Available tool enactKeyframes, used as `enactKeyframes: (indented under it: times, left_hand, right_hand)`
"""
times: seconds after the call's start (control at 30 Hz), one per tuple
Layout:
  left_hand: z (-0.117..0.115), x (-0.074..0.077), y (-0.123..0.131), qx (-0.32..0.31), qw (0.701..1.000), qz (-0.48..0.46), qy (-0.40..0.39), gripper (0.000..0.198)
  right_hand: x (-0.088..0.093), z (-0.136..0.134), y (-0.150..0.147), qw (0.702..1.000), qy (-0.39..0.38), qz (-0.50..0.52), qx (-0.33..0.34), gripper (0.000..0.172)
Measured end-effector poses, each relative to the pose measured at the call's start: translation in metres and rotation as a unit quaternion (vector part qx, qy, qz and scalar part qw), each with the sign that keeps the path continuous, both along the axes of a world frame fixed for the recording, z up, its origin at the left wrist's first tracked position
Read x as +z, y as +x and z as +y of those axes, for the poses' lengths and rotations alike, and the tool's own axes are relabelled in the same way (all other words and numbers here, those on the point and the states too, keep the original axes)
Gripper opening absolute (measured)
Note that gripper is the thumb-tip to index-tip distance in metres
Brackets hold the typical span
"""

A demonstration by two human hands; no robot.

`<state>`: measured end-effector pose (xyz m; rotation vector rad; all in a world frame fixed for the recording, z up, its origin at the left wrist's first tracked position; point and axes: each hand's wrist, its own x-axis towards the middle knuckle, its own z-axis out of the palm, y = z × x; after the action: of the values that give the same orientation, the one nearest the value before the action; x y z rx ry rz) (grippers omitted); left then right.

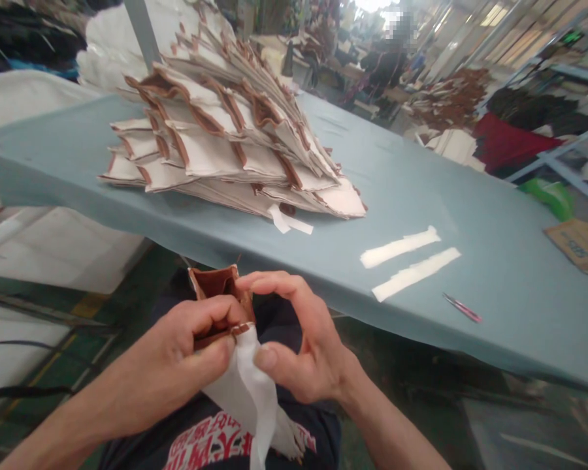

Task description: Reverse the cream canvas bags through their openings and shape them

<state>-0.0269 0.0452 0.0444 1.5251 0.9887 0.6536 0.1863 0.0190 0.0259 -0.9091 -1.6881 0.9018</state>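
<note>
Over my lap is a fabric piece (220,378) with a pale outside and a brown lining; its top edge gapes like a sleeve or pouch. My left hand (191,352) pinches that edge between thumb and fingers, where a white strip (261,398) meets the brown rim and hangs down. Beside it, my right hand (301,346) has thumb and fingers apart, the thumb against the strip and a fingertip at the brown edge. The lower end of the fabric piece is partly hidden by the strip and my arms.
A large pile of similar pale-and-brown pieces (235,143) lies on the blue-covered table (406,176). Two white strips (416,271) and pink-handled thread snips (463,307) lie nearer on the right. Smaller white scraps (289,222) rest by the pile. A cardboard piece (581,245) is far right.
</note>
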Motion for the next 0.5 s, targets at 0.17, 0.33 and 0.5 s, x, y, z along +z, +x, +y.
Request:
enactKeyframes:
  times: [0.17,0.33,0.5]
  left_hand:
    - [-0.006,-0.001,-0.009,-0.015,0.999,0.019,0.030,0.018]
    - [-0.012,0.006,-0.017,-0.004,0.995,0.060,0.075,0.022]
    - [-0.020,0.009,-0.015,0.046,0.979,0.129,0.148,0.017]
  right_hand:
    - [0.016,0.022,-0.003,0.981,0.084,-0.151,0.091,0.044]
    - [0.014,0.032,0.000,0.964,0.064,-0.214,0.141,0.035]
    - [0.016,0.030,-0.003,0.966,-0.002,-0.184,0.181,0.039]
